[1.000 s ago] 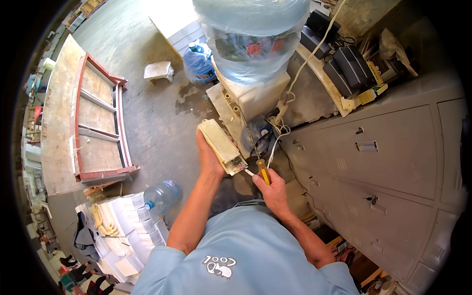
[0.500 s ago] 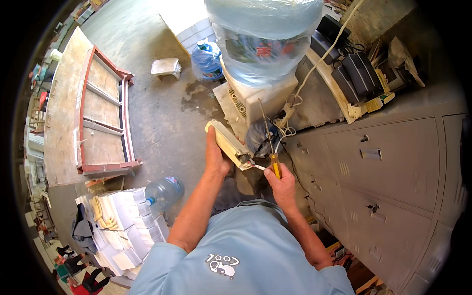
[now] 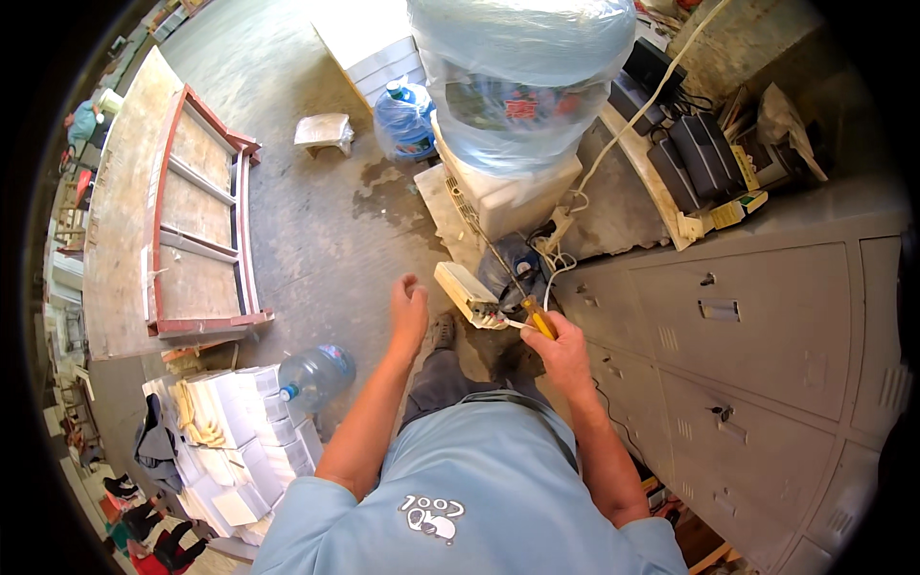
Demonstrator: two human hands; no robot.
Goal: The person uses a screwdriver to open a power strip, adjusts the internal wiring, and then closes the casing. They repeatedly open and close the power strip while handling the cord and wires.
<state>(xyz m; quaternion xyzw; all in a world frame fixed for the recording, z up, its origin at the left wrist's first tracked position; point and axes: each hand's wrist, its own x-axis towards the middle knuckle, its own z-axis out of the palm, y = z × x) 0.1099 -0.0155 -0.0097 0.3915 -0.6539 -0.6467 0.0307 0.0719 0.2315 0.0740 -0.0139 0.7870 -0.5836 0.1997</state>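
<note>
My right hand (image 3: 561,350) is closed round a screwdriver (image 3: 539,318) with a yellow handle and a long thin shaft pointing up and to the left. The same hand grips a short white cable (image 3: 518,324), which leads to a cream-coloured rectangular plastic piece (image 3: 467,290). A dark, worn-looking patch shows at the near end of that piece. My left hand (image 3: 409,311) is apart from it, to its left, with fingers curled together; whatever they hold, if anything, is hidden.
Ahead stands a water dispenser (image 3: 522,196) topped by a plastic-wrapped bottle (image 3: 517,81). Grey metal lockers (image 3: 747,316) line the right side. On the left are a red-framed wooden panel (image 3: 196,216), a stack of white boxes (image 3: 240,446) and a clear bottle (image 3: 321,377). Cables (image 3: 565,244) lie beside the dispenser.
My left hand has let go of the cream piece and moved a little left and down. The piece has shifted right and lower beside my right hand, and the screwdriver leans further left.
</note>
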